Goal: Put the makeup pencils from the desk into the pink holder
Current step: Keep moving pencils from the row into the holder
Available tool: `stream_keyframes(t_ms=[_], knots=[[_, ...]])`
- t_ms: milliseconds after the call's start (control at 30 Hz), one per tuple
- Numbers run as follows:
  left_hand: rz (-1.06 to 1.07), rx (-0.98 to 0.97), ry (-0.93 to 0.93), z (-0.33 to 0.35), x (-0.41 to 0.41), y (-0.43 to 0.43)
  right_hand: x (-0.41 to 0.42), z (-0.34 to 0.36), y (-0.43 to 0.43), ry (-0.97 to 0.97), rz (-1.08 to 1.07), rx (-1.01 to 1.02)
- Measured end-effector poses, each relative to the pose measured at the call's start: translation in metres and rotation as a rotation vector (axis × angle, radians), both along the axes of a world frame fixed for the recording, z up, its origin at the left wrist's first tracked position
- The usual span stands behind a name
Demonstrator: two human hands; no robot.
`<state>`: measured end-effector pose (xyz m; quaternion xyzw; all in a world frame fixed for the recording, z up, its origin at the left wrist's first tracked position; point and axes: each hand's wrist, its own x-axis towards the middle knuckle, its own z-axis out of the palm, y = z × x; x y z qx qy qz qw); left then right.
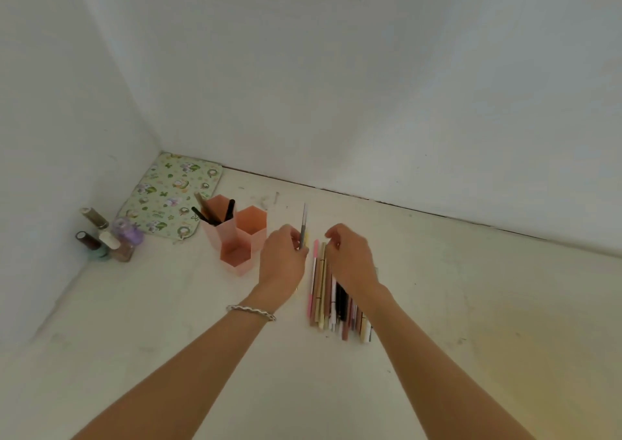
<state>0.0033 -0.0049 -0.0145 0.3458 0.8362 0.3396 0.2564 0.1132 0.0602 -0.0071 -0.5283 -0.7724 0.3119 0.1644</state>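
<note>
Our left hand [282, 261] pinches a grey pencil [304, 225], pink holder [235, 262] just left of it. Our right hand [351, 257] sits on the pencil pile [321, 281], can't tell if it's gripping.

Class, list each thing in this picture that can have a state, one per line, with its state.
left hand: pinches the grey pencil
grey pencil: held roughly upright
right hand: over the pencil row, fingers curled, grip unclear
pencil row: lying side by side on the desk
pink holder: upright; tallest cell holds pencils, other two look empty
nail polish bottles: capped, standing
</note>
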Motion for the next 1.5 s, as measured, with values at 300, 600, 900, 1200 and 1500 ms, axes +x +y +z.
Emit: stream_keyframes(t_ms=[300, 600, 900, 1200, 1500], knots=[[0.187, 0.538, -0.362, 0.101, -0.06, 0.003, -0.037, -0.03, -0.018, -0.11, 0.052, -0.111], [0.213, 0.667, -0.427, 0.148, -0.079, -0.018, -0.094, -0.052, -0.029, -0.31, 0.229, 0.011], [0.346, 0.815, 0.095, 0.119, -0.13, -0.028, -0.09, 0.023, 0.008, 0.402, -0.091, 0.114], [0.219, 0.401, 0.507, 0.037, -0.135, -0.054, -0.126, 0.062, -0.012, 0.7, 0.049, 0.229], [0.298, 0.61, 0.297, 0.07, -0.107, -0.063, -0.142, 0.026, -0.037, 0.309, 0.368, 0.522]])
